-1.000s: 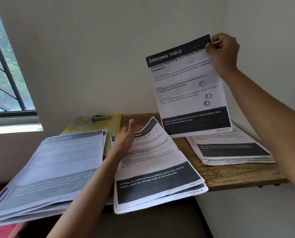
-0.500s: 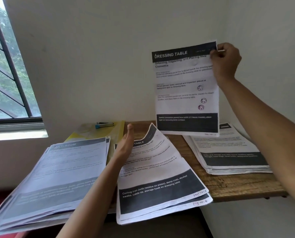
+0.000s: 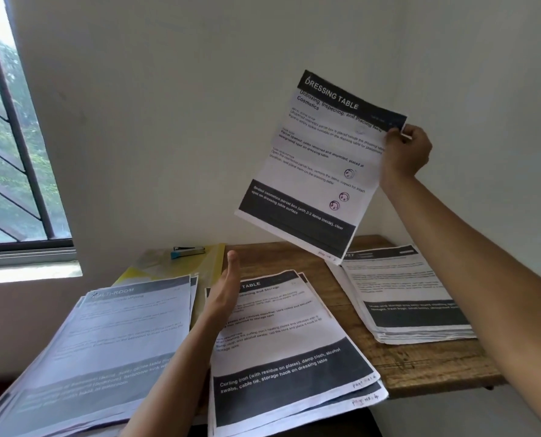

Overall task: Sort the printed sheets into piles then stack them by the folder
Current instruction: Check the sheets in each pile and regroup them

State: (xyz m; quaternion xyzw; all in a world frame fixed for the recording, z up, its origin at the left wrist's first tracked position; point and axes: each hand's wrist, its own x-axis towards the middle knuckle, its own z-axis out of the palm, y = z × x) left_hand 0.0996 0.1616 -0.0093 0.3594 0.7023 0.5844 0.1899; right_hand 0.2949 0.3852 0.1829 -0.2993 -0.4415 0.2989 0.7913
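My right hand (image 3: 406, 152) pinches the top right corner of a printed "Dressing Table" sheet (image 3: 319, 165) and holds it tilted in the air before the wall. My left hand (image 3: 223, 294) is flat, fingers straight, its edge resting on the left side of the middle pile (image 3: 291, 345) of Dressing Table sheets. A thick pile headed "Multi-Room" (image 3: 105, 348) lies at the left, overhanging the table. A third pile (image 3: 407, 298) sits at the right. The yellow folder (image 3: 199, 266) lies at the back, partly under the left pile.
A blue stapler (image 3: 187, 251) rests on the folder. The wooden table (image 3: 426, 364) is a small shelf in a wall corner; its front edge runs under the middle pile. A barred window (image 3: 13, 152) is at the left.
My right hand has swung the held sheet so it tilts, its lower edge moving left. The left hand has stayed on the middle pile, which has settled flatter.
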